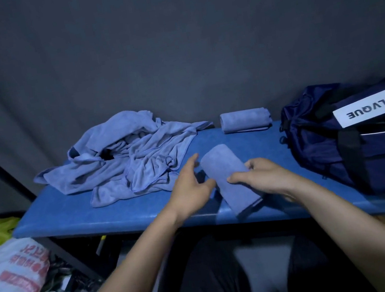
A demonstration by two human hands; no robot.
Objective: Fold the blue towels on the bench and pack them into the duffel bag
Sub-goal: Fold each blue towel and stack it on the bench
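Right hand (260, 175) pinches the near half of the folded towel (226, 173), which lies diagonally on the bench (71, 213). Left hand (190, 186) just left of it, fingers relaxed, gripping nothing — thumb by the towel's edge. Loose towel heap (128, 161) beyond the left hand; rolled towel (245, 119) beyond both; duffel bag (362, 144) right of the right hand.

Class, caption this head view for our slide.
Both hands fold a blue towel on the bench beside the duffel bag.
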